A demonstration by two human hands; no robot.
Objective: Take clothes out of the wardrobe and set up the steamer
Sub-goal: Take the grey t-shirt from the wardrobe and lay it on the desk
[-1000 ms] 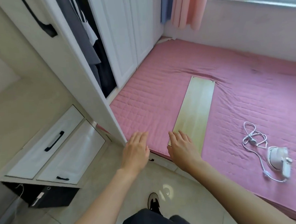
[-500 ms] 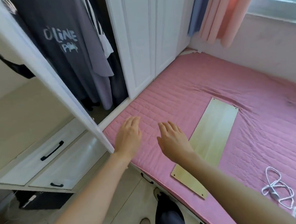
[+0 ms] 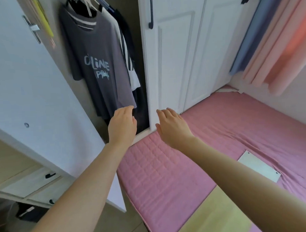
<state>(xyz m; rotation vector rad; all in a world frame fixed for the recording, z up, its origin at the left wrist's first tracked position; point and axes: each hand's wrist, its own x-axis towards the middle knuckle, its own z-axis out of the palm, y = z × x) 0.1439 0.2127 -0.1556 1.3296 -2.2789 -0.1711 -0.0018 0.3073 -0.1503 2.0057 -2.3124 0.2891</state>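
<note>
Fingers on both the left hand (image 3: 122,123) and right hand (image 3: 171,125) are spread loose, holding nothing. Far left, the grey T-shirt (image 3: 98,65) hangs in the wardrobe (image 3: 172,51). Tugging its hem could snap it off the hanger (image 3: 88,7); no steamer shows.

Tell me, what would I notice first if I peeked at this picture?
Probably the dark grey T-shirt with pale lettering, hanging on a hanger in the open wardrobe at the top left. Next, the big pink quilted mattress filling the right side. In the middle, the left hand and right hand stretch out, open and empty, toward the hanging clothes.
</note>
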